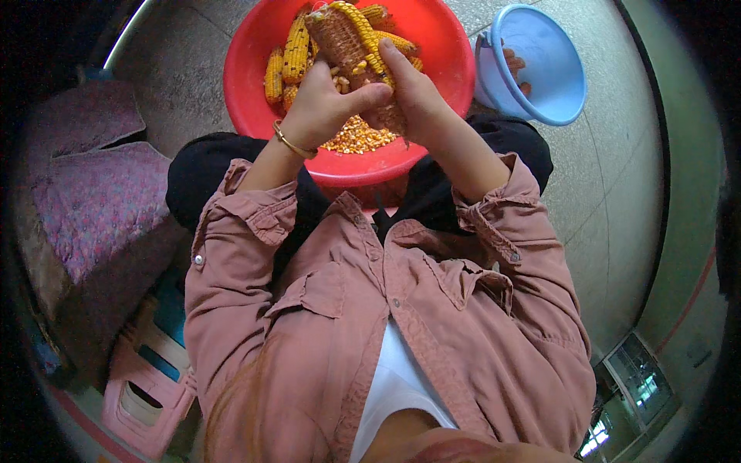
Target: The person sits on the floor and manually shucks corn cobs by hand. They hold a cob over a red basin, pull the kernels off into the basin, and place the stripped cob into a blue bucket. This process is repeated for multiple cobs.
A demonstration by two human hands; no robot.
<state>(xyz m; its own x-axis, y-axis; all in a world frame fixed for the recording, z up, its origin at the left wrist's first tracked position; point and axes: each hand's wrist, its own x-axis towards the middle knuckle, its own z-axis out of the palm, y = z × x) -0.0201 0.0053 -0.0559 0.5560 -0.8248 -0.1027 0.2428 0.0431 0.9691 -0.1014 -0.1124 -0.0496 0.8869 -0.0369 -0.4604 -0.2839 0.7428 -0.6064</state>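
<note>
Between both hands is a corn cob (341, 43), mostly stripped, with rows of yellow kernels left along its right side. My left hand (327, 104) grips it from the left, its thumb laid across the lower part. My right hand (414, 92) holds the right side, thumb against the kernel rows. Underneath stands a red plastic basin (249, 75). Whole ears of yellow corn (296, 49), some with dark kernels, lie at its far and left parts. Loose kernels (362, 138) are heaped near its front rim. The lower end of the cob is partly hidden by the hands.
A light blue plastic bucket (553, 63) holding stripped cobs (512, 61) stands right of the basin. At the left is a seat or bed edge with a patterned pink-purple cover (104, 202). Pink plastic stools (145, 399) are at the lower left.
</note>
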